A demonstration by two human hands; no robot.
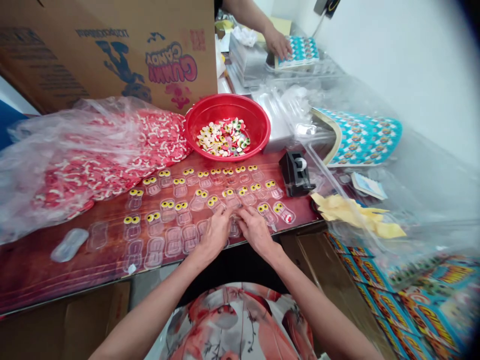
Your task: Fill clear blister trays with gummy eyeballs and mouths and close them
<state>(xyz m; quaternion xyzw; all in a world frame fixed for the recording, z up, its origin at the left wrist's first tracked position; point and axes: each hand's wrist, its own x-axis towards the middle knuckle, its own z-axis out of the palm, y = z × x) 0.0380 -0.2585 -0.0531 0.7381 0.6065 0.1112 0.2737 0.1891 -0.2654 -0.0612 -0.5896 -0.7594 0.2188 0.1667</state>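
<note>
My left hand [217, 227] and my right hand [257, 230] meet fingertip to fingertip over the table's near edge. Both have their fingers bent and pinched together; what sits between them is too small and covered to make out. Just below the fingers is a clear plastic tray [234, 229]. Around them lie rows of similar trays, many with a pair of yellow gummy eyes [181, 205] at the top end. A tray to the right also holds a red-and-white gummy piece [288, 218]. Trays at the front left, such as one tray [154, 252], hold no candy.
Behind the rows stands a red basin [228, 156] of gummy eyes. A large clear bag of red-and-white gummies [112, 145] lies left, before a cardboard box [108, 50]. On the right are a black tape dispenser [295, 175] and blue printed sheets [363, 137]. Another person's hand [278, 44] touches sheets behind.
</note>
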